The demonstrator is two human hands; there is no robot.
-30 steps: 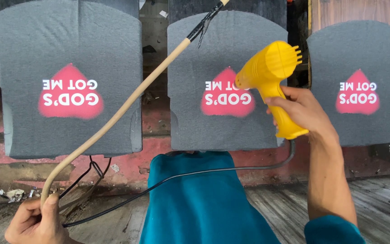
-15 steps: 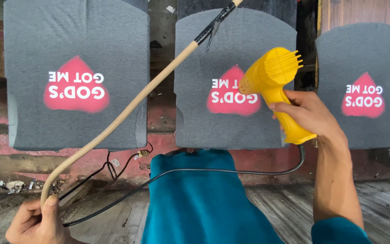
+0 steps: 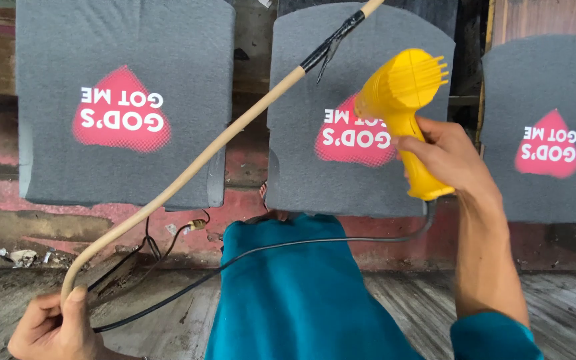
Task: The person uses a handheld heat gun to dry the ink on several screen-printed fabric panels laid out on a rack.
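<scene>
My right hand grips the handle of a yellow heat gun, its vented end up and its nozzle facing the middle grey fabric panel, close to that panel's red printed patch. A black cord runs from the gun's base across my teal-clad leg toward the lower left. My left hand, at the bottom left, holds the low end of a long pale curved stick. The stick rises diagonally to the top right, where black tape wraps it.
Grey fabric panels with red patches hang on the left and right too, against a worn red and brown wall. Loose wires dangle below the left panel. Weathered wooden planks lie underfoot.
The view has drifted so the panels sit lower and further right in frame. My right hand with the heat gun has shifted slightly right and stays at the middle panel. The stick keeps its angle.
</scene>
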